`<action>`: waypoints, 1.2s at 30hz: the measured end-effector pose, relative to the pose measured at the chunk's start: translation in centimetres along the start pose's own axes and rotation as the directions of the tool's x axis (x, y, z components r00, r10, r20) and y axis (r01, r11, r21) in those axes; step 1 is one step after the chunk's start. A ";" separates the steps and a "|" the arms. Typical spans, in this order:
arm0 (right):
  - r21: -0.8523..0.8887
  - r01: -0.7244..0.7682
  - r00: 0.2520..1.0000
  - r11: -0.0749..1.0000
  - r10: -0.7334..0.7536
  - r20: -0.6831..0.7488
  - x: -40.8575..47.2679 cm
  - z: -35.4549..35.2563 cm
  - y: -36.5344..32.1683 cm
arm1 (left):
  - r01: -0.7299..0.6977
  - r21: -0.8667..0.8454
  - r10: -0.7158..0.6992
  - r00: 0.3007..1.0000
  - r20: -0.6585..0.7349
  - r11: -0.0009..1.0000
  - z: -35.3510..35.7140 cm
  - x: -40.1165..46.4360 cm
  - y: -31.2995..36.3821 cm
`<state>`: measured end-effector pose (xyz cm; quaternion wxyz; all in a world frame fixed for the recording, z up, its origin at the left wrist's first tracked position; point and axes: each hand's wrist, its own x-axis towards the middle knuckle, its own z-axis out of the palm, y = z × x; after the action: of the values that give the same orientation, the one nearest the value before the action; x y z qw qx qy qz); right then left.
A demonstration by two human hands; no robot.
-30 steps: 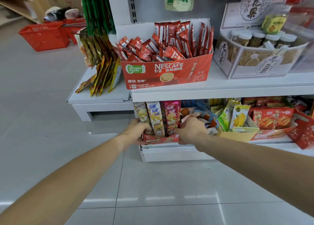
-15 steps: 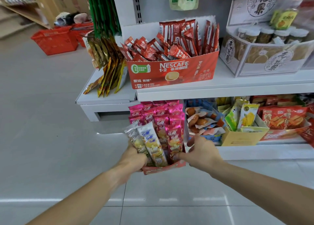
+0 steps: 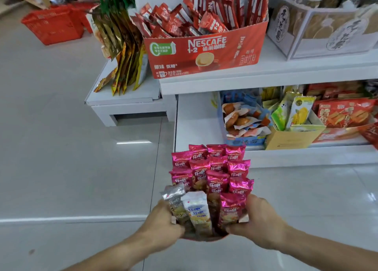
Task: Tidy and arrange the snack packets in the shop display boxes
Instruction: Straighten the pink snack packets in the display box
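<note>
A red display box (image 3: 204, 238) full of upright snack packets hangs in the air in front of the lower shelf. Most are pink packets (image 3: 216, 168); a silver packet (image 3: 176, 203) and a white packet (image 3: 199, 213) stand at its front left. My left hand (image 3: 163, 225) grips the box's left side and my right hand (image 3: 259, 221) grips its right side. The bare spot (image 3: 194, 119) at the lower shelf's left end lies behind the box.
The lower shelf holds a blue box of sausage snacks (image 3: 243, 123), a yellow box (image 3: 292, 135) and red packets (image 3: 345, 115). Above stand a Nescafe box (image 3: 206, 51) and a jar display (image 3: 327, 25). Hanging sachets (image 3: 120, 51) and red baskets (image 3: 53, 25) are on the left.
Both hands have pulled the snack box out of the lower shelf toward me and off its edge. The shelf spot it occupied is now bare.
</note>
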<state>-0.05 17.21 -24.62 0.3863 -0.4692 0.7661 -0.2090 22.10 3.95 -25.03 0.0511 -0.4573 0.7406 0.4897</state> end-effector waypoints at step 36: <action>-0.347 0.471 0.774 0.811 -0.569 -0.278 -3.8 -0.7 4.3 | -0.384 -0.036 0.382 0.923 -0.041 0.923 4.7 6.0 0.3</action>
<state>-2.05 22.58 -25.61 0.0974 -0.6621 0.6836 -0.2913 16.67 3.85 -30.46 -0.0680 -0.3131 0.8054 0.4986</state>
